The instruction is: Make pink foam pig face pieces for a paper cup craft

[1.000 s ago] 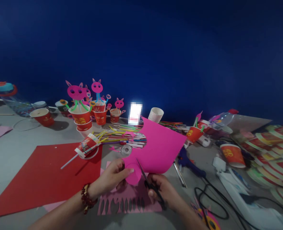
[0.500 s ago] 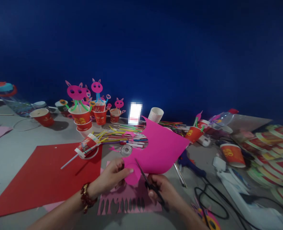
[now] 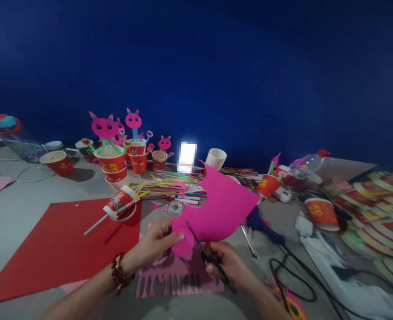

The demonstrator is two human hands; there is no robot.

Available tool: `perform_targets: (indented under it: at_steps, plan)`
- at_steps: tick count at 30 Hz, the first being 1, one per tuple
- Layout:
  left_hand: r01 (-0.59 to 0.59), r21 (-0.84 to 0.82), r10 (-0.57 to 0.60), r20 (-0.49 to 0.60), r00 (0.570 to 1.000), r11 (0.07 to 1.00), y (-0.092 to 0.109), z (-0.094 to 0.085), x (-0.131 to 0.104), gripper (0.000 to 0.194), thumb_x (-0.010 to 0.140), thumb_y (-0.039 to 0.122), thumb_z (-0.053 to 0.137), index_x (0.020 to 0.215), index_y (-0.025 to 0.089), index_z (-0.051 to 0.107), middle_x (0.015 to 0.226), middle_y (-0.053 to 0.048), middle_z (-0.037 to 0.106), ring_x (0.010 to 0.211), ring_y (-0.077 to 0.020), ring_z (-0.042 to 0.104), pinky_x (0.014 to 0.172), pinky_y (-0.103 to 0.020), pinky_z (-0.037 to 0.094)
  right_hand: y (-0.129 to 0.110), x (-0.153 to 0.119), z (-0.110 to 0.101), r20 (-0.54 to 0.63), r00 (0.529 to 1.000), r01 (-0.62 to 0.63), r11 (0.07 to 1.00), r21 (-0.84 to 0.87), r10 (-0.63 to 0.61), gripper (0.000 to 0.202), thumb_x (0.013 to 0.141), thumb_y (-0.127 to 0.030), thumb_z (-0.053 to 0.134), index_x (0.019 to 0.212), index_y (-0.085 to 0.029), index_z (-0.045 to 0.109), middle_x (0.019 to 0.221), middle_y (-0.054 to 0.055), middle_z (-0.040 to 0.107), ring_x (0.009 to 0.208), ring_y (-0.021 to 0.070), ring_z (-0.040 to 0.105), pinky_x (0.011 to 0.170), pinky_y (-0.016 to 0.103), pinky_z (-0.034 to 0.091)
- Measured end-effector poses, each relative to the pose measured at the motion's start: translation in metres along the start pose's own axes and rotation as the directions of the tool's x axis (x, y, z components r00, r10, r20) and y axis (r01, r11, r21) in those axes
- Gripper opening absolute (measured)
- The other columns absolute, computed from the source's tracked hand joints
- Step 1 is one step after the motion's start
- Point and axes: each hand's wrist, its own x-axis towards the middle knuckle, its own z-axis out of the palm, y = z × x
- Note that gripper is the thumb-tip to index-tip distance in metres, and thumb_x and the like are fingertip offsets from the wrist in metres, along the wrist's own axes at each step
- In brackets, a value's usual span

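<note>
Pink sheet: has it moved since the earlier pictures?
Yes: the pink sheet has shifted slightly right, its top tip nearer the white cups.

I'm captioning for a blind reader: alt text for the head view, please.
The left hand holds a magenta sheet while the right hand holds scissors against it. Beyond, red paper cups topped with pink animal faces stand on a cluttered grey table.

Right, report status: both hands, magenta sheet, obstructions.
Left fingers pinching magenta sheet. Right fingers gripping black scissors, blades at sheet. Sheet's edge cut in curves. Pale pink sheet beneath; nothing visibly blocking blades.
</note>
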Motion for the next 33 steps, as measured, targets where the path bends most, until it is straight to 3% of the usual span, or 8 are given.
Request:
perform_targets:
  at_steps: [5,15,25,33]
  plan:
    - [-0.009,-0.006,0.009,0.002,1.000,1.000,-0.0003,-0.0010,0.0000,0.042,0.080,0.056,0.071,0.078,0.014,0.064,0.057,0.004,0.052,0.042,-0.0035,0.035,0.038,-0.015,0.026,-0.0031,0.0001,0.0004,-0.006,1.000,0.006,1.000,-0.010,-0.006,0.066,0.056,-0.079,0.074,0.064,-0.022,0.040,0.051,-0.010,0.036,0.042,0.0062,0.036,0.038,0.018,0.031]
    - [-0.018,0.076,0.019,-0.014,1.000,0.997,-0.0020,-0.0036,0.0005,0.045,0.082,0.059,0.066,0.074,0.015,0.059,0.054,0.006,0.047,0.043,-0.0049,0.034,0.041,-0.017,0.026,0.0020,-0.0012,0.0008,0.009,0.999,-0.038,0.999,0.017,0.038,0.065,0.056,-0.077,0.075,0.067,-0.022,0.042,0.049,-0.011,0.041,0.040,0.0059,0.039,0.038,0.018,0.034]
    - [-0.042,0.082,0.042,-0.001,0.999,0.996,0.0008,-0.0048,0.0003,0.041,0.084,0.055,0.065,0.074,0.017,0.057,0.054,0.008,0.043,0.043,-0.0048,0.032,0.041,-0.017,0.025,-0.0075,-0.0020,-0.0003,-0.003,1.000,-0.026,0.999,-0.021,0.026,0.069,0.053,-0.080,0.074,0.063,-0.022,0.040,0.051,-0.010,0.036,0.045,0.0050,0.031,0.040,0.017,0.027]
    - [-0.064,0.096,0.065,-0.007,0.998,0.993,0.0006,-0.0059,0.0001,0.039,0.085,0.054,0.066,0.076,0.016,0.060,0.055,0.006,0.046,0.045,-0.0051,0.032,0.042,-0.017,0.026,-0.0047,-0.0029,-0.0016,0.016,0.999,-0.029,1.000,-0.006,0.029,0.068,0.055,-0.080,0.075,0.065,-0.022,0.041,0.051,-0.010,0.036,0.044,0.0055,0.033,0.040,0.017,0.029]
